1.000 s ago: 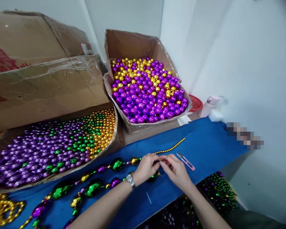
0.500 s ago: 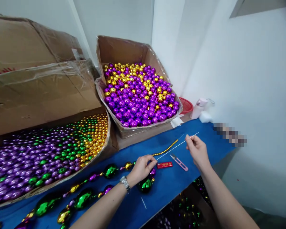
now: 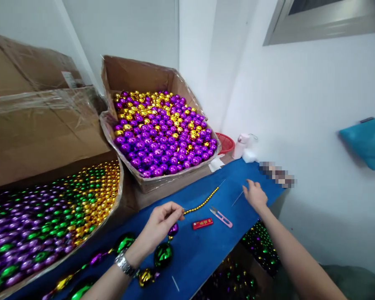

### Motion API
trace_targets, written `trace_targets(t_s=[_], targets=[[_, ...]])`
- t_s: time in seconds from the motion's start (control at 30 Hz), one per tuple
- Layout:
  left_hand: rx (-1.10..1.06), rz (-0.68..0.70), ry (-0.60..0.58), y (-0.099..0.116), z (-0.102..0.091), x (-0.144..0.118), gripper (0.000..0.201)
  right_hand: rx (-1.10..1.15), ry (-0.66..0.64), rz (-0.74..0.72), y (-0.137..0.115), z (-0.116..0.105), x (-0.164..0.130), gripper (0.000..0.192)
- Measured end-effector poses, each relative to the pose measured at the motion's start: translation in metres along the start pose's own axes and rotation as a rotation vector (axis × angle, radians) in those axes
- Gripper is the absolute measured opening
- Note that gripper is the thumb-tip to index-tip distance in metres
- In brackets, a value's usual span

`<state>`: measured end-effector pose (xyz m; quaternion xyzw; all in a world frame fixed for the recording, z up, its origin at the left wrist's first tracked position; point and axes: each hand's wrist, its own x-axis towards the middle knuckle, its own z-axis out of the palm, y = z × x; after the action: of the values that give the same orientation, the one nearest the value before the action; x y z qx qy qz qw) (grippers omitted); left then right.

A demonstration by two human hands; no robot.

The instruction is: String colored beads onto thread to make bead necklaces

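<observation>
My left hand [image 3: 161, 223] pinches the end of a bead strand, where a purple bead [image 3: 173, 229], a large green bead [image 3: 163, 255] and a gold bead [image 3: 145, 277] hang below my fingers. A thin string of small gold beads [image 3: 203, 203] runs from that pinch across the blue table cover [image 3: 200, 254]. My right hand [image 3: 254, 195] is low over the table's far right, its fingertips closed on one end of a thin needle [image 3: 237, 199]. Between my hands lie a small red box [image 3: 202, 223] and pink thread snips [image 3: 221, 217].
A carton of purple and gold balls [image 3: 159, 129] stands behind. A tray of purple, green and gold beads [image 3: 50, 208] is at left, with closed cartons [image 3: 34, 125] above it. A pink bottle [image 3: 240, 146] and red lid [image 3: 225, 143] sit by the wall. Beads [image 3: 259, 246] fill a box below the table's edge.
My hands were together at the strand; my right hand pulled away to the right with the needle and has dropped to the table. The view has swung rightwards.
</observation>
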<state>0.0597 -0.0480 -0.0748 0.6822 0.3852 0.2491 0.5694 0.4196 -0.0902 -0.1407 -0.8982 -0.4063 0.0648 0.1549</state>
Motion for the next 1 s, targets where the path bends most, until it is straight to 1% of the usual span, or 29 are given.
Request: trace_targets(t_s=[0.1,0.2,0.3,0.37,0.47,0.53,0.6,0.67,0.73,0.8,0.83,0.87,0.93,1.0], targets=[[-0.027,0.002,0.015,0.012,-0.002,0.0,0.03,-0.133,-0.071,-0.171,-0.02,0.015,0.007,0.029],[-0.142,-0.014,0.031,0.019,-0.003,-0.001,0.027,-0.232,-0.138,-0.33,-0.044,0.031,0.013,0.03],[-0.248,-0.038,0.057,0.02,-0.005,-0.004,0.025,-0.315,-0.176,-0.415,-0.061,0.038,0.017,0.03],[-0.301,-0.059,0.085,0.019,-0.008,-0.007,0.024,-0.354,-0.199,-0.445,-0.066,0.036,0.018,0.029],[-0.356,-0.063,0.148,0.014,-0.014,-0.009,0.022,-0.369,-0.227,-0.488,-0.07,0.022,0.016,0.029],[-0.351,-0.068,0.194,0.011,-0.018,-0.01,0.022,-0.358,-0.248,-0.541,-0.074,0.006,0.011,0.029],[-0.318,-0.096,0.234,0.007,-0.021,-0.009,0.023,-0.336,-0.27,-0.627,-0.082,-0.015,0.0,0.027],[-0.284,-0.132,0.263,0.006,-0.023,-0.007,0.024,-0.304,-0.286,-0.748,-0.094,-0.039,-0.019,0.024],[-0.246,-0.148,0.279,0.005,-0.023,-0.005,0.025,-0.263,-0.296,-0.893,-0.11,-0.063,-0.044,0.032],[-0.198,-0.12,0.286,0.006,-0.022,-0.004,0.024,-0.231,-0.301,-1.019,-0.129,-0.083,-0.071,0.042],[-0.171,-0.096,0.286,0.007,-0.02,-0.003,0.024,-0.21,-0.305,-1.09,-0.139,-0.091,-0.084,0.042],[-0.143,-0.069,0.285,0.007,-0.019,-0.003,0.023,-0.175,-0.3,-1.181,-0.149,-0.096,-0.095,0.042],[-0.085,-0.013,0.264,0.009,-0.016,-0.005,0.022,-0.13,-0.299,-1.321,-0.167,-0.101,-0.112,0.042],[-0.043,0.056,0.187,0.011,-0.014,-0.008,0.022,-0.102,-0.294,-1.407,-0.183,-0.097,-0.121,0.04]])
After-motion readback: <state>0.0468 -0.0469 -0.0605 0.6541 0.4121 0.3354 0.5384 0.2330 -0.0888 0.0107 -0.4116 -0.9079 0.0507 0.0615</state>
